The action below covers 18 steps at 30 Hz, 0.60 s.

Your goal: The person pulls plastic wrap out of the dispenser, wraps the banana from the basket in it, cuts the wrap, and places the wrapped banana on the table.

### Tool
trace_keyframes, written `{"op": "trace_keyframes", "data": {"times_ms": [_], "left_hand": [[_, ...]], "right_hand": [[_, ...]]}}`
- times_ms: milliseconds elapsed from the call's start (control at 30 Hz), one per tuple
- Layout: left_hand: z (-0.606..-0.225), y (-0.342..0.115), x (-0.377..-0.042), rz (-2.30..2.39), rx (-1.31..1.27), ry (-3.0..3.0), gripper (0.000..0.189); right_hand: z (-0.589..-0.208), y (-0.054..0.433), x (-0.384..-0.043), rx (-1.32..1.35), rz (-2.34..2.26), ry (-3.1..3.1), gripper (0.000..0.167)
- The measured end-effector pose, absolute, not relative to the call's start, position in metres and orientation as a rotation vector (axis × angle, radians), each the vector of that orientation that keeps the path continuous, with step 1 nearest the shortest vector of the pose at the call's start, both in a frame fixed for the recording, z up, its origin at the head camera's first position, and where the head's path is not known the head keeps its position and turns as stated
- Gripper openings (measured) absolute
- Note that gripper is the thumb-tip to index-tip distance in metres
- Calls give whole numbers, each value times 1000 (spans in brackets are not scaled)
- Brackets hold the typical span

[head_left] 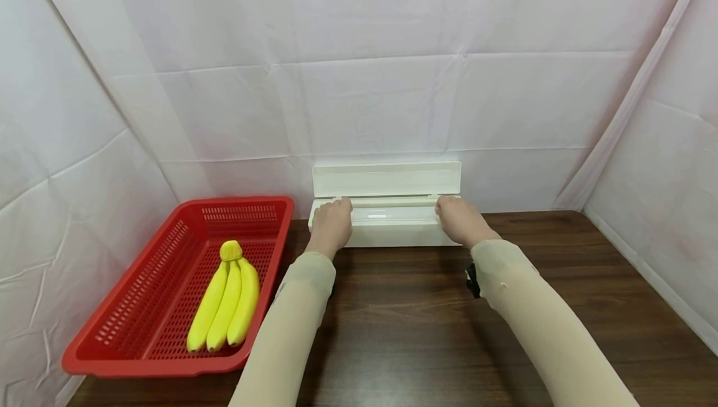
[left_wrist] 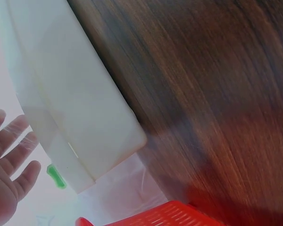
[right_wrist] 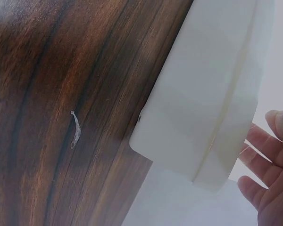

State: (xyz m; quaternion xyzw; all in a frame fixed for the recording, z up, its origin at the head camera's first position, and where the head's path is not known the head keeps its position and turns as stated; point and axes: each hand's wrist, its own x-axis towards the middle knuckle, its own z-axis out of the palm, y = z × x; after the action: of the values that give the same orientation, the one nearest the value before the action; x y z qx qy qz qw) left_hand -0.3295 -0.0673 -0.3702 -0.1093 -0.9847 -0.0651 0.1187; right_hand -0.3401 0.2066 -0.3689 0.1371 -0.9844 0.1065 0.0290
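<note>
A long white cling film dispenser (head_left: 392, 234) stands at the back of the table with its lid (head_left: 387, 179) raised against the curtain. A shiny clear strip of cling film (head_left: 387, 213) shows along its top. My left hand (head_left: 332, 223) is at the dispenser's left end, fingers curled over the top and pinching the film's edge. At the right end, my right hand (head_left: 461, 220) pinches the film in the same way. Both wrist views show the loosely bent fingers beyond the box; the pinching fingertips are mostly hidden. A green tab (left_wrist: 56, 176) shows near the box's left end.
To the left is a red plastic basket (head_left: 129, 366) holding a bunch of yellow bananas (head_left: 227, 301). White curtains (head_left: 370, 83) enclose the brown wooden table (head_left: 404, 332) at the back and sides. A small pale scrap (right_wrist: 76, 131) lies on the table.
</note>
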Motion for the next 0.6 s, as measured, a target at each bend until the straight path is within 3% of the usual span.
{"op": "trace_keyframes", "data": {"times_ms": [600], "left_hand": [[-370, -70, -334, -257, -365, -2840, 10]], "right_hand": [[-366, 210, -337, 422, 365, -3020, 26]]}}
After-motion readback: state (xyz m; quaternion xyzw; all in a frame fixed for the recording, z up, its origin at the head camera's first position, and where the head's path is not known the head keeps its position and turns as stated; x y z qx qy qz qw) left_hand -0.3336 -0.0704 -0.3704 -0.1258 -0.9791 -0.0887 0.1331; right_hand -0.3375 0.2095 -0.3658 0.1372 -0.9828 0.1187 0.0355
